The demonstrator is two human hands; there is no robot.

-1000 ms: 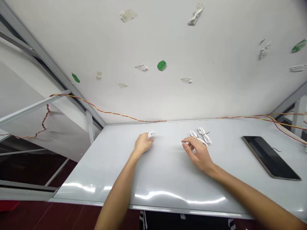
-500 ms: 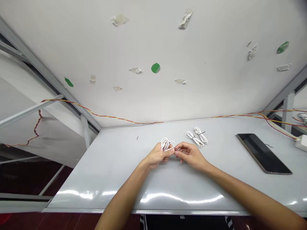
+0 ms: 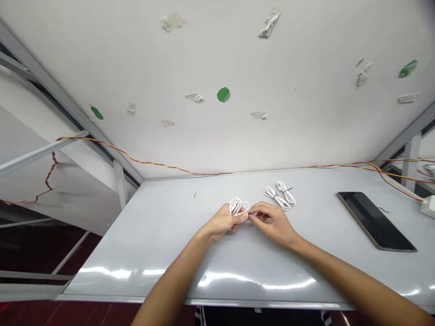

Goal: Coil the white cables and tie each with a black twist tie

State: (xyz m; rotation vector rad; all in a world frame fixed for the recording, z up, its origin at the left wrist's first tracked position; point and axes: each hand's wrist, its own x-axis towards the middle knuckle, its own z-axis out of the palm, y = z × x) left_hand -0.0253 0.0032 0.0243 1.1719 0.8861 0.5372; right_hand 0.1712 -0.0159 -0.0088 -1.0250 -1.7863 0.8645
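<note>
A coiled white cable (image 3: 235, 206) is gripped in my left hand (image 3: 227, 222), its loops standing up above the thumb and fingers. At the right side of the coil, the fingertips of my right hand (image 3: 272, 222) are pinched together. A small dark strand shows at those fingertips; it looks like a black twist tie (image 3: 249, 214), mostly hidden by the fingers. Just behind my right hand lie two bundled white cables (image 3: 277, 198), side by side, each bound at the middle with a black tie.
A black tablet-like device (image 3: 375, 221) lies on the grey table (image 3: 163, 235) at the right. Small dark tie pieces (image 3: 195, 195) lie at the back left and beside the device. Red and yellow wires (image 3: 163, 165) run along the white wall panel toward a white power strip (image 3: 428, 206).
My right hand has shifted slightly, with its fingertips still pinched beside the coil. The left hand keeps its hold on the cable. The view has tilted a little.
</note>
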